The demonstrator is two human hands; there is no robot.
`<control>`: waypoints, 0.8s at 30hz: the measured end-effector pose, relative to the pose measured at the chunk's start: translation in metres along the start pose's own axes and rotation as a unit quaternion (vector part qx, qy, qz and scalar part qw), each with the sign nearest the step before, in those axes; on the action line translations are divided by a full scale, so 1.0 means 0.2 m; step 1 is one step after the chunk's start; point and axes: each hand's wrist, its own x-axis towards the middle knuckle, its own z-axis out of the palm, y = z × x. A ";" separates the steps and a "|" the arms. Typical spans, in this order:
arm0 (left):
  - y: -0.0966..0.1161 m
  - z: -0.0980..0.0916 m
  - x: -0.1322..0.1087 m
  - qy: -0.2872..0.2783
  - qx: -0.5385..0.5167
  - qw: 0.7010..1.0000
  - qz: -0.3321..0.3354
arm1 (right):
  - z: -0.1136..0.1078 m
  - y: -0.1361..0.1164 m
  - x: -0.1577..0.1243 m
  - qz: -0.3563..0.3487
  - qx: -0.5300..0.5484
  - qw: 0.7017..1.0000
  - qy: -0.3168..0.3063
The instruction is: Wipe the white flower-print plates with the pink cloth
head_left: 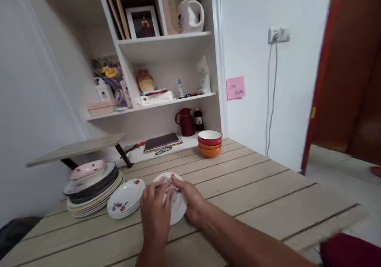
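Note:
A small white plate (pixel 179 210) with a red flower at its rim is tilted up just above the table. My right hand (pixel 192 199) grips its right edge, thumb over the upper face. My left hand (pixel 155 205) presses a crumpled pale cloth (pixel 170 184) onto the plate's face, fingers bent around it; much of the cloth is hidden. Just left of my hands lies a short stack of white flowered plates (pixel 126 197). Further left rises a taller stack of plates (pixel 92 197) with a pink spotted bowl (pixel 87 169) on top.
Red and orange bowls (pixel 210 144) stand stacked at the back of the slatted table (pixel 253 187). Behind are a dark notebook (pixel 161 141), glasses (pixel 163 150), a red jug (pixel 186 123) and a dark bottle (pixel 198 119). A small raised shelf (pixel 77 150) overhangs the left side.

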 end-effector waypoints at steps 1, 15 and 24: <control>-0.02 -0.01 0.00 0.005 0.018 1.000 -0.023 | -0.01 0.02 0.00 0.000 -0.011 1.000 0.007; 0.12 -0.01 -0.02 -0.031 -0.072 0.990 0.116 | -0.02 -0.12 -0.03 0.034 0.044 0.998 0.031; -0.10 -0.03 0.02 -0.022 0.006 0.997 -0.070 | -0.02 0.04 0.01 -0.016 -0.015 1.000 0.010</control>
